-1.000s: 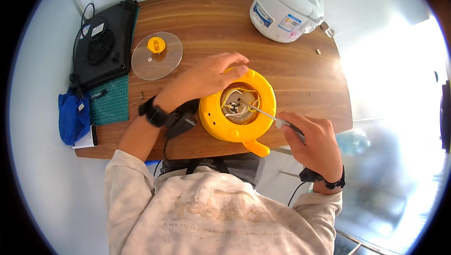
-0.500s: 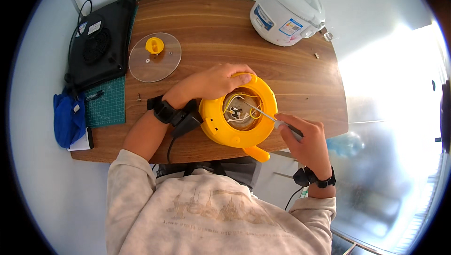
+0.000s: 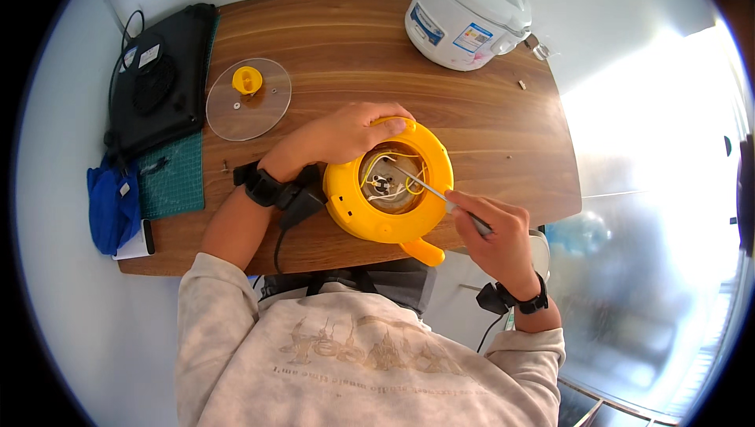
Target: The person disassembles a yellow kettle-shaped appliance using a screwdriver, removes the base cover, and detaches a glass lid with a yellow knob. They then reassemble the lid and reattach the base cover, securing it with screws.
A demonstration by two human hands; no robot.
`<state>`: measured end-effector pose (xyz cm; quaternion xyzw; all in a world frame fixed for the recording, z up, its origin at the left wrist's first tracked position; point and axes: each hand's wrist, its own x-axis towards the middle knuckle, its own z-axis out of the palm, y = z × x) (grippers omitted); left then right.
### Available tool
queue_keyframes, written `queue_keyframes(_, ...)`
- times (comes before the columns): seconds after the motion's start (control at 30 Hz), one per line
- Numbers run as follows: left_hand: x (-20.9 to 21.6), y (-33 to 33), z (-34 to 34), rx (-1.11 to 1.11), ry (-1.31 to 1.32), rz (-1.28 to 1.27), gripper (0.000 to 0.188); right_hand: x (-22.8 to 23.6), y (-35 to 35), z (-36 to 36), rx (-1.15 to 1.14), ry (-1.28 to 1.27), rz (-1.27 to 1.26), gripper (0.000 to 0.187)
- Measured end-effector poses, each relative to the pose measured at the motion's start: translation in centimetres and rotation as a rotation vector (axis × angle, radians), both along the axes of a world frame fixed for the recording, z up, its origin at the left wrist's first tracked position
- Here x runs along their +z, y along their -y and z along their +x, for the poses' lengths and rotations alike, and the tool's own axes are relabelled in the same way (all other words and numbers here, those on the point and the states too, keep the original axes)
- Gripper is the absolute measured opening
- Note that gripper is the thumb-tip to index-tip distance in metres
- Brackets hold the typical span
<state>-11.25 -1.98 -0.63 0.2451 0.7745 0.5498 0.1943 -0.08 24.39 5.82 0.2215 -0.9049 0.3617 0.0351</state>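
A wooden table (image 3: 346,42) bears a blue-labelled cooker (image 3: 460,10); right grip (image 3: 499,234) wraps a screwdriver (image 3: 451,207), left grip (image 3: 358,130) clasps a yellow housing (image 3: 385,227).

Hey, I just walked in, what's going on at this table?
A person is at a wooden table with a yellow housing. Their left hand holds its far rim, while the right hand angles a screwdriver into its round opening, among white and yellow wires. What the tip touches is too small to tell. A clear lid lies to the left; a white rice cooker stands at the back right.
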Motion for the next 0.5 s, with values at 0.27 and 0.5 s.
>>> queue_keyframes(0.27, 0.4, 0.0, 0.5, -0.011, 0.032, -0.037, 0.039, 3.5, 0.3, -1.6, 0.029, 0.194, 0.190, 0.023)
queue_keyframes(0.5, 0.3, 0.3, 0.3, 0.034, 0.029, -0.045, 0.039, 1.3, 0.2, -1.1, 0.014, 0.106, 0.088, 0.025)
